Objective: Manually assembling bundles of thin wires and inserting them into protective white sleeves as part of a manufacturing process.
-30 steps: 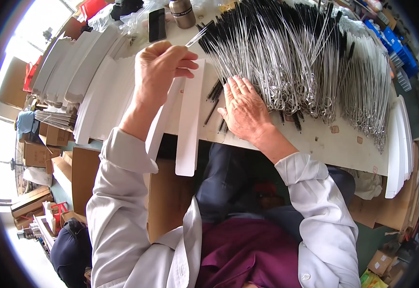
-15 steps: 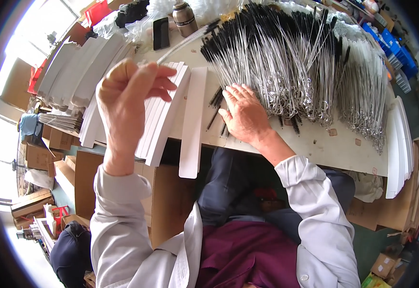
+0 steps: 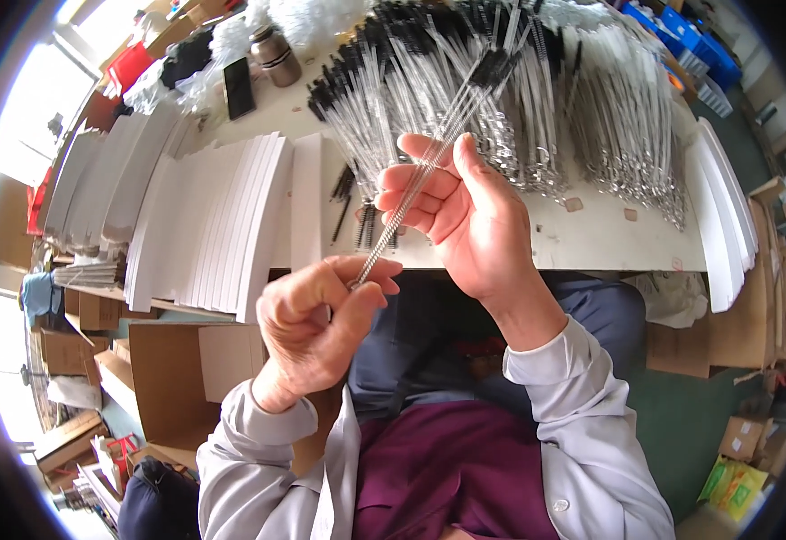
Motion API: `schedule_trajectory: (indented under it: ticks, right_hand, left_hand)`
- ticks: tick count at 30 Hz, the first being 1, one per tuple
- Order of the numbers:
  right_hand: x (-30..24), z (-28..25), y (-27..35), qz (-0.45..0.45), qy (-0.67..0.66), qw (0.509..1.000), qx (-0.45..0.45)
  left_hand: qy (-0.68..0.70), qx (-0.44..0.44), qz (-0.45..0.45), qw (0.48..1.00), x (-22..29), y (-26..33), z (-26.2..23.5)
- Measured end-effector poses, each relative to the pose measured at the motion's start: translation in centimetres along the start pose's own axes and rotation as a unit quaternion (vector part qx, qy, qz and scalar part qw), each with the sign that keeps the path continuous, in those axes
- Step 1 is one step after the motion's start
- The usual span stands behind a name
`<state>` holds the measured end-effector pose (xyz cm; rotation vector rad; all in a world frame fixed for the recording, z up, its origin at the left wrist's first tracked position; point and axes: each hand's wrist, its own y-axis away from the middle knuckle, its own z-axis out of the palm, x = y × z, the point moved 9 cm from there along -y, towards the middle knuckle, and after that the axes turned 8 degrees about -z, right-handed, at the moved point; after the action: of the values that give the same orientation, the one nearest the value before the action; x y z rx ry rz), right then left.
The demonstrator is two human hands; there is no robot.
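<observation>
My left hand (image 3: 325,310) pinches the lower end of a long, thin ribbed metal coil brush (image 3: 393,225). The coil slants up and away to the right. My right hand (image 3: 478,211), palm turned up, has its fingers and thumb curled around the coil's middle and some thin wire-stemmed brushes (image 3: 456,117) lying along it. Black bristles show at their far end; how many brushes I hold cannot be made out against the pile. Just behind lies a large pile of black-bristled wire brushes (image 3: 366,99) with looped ends toward me.
White folded card strips (image 3: 213,216) stand in rows on the left of the table, with a single flat strip (image 3: 306,198) beside them. Short black brushes (image 3: 343,193) lie near the front edge. Behind are a phone (image 3: 239,88) and a metal flask (image 3: 275,56). More white strips (image 3: 721,216) stand at right.
My left hand has come down and toward the middle with the coil brush. My right hand has lifted off the table by the pile, turned palm up and closed around the brushes.
</observation>
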<state>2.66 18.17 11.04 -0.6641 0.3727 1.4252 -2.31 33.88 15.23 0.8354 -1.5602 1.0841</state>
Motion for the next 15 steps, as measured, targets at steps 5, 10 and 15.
schedule_trajectory:
  ticks: [5, 10, 15]
  right_hand:
    - [-3.2, -5.6, 2.0, -0.078, 0.019, 0.992, 0.097]
    - [-6.0, -11.6, 4.8, -0.148, 0.008, 0.968, 0.201]
    - [-8.3, -14.8, 7.4, -0.158, 0.029, 0.943, 0.291]
  left_hand:
    - [-0.084, -0.083, -0.004, 0.993, -2.2, 0.9, 5.0]
    - [-0.137, -0.098, 0.022, 0.985, -5.4, 1.9, 9.7]
    - [-0.321, -0.167, 0.158, 0.919, -6.6, 4.0, 15.6]
